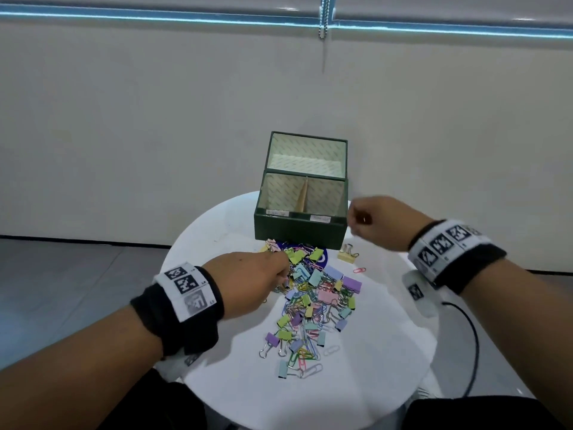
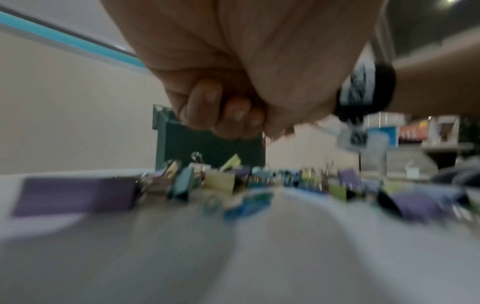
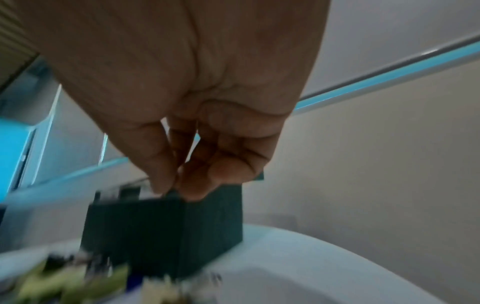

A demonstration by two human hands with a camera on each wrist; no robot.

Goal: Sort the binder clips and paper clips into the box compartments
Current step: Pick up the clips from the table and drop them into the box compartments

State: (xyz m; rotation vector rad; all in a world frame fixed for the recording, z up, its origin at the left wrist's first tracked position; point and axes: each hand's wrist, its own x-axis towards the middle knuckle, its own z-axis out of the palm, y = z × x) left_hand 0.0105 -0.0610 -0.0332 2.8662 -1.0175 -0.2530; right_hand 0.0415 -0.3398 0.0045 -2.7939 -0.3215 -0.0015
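Light, stiff, snag-prone clips (image 1: 313,293) at frame centre want single pinches; left hand (image 1: 248,282) grip curled, contents unclear, right hand (image 1: 379,221) pinching something tiny.

Head high; wrists low, box (image 1: 300,226) shared

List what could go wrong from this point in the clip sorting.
1. The right hand hangs beside the green box's right wall, not over a compartment; anything it releases here could fall outside. Whether it holds a clip is unclear.
2. The left hand digs into the mixed pile; it may lift tangled binder and paper clips together.
3. The pile runs toward the near edge of the round table; stirring could knock clips off.
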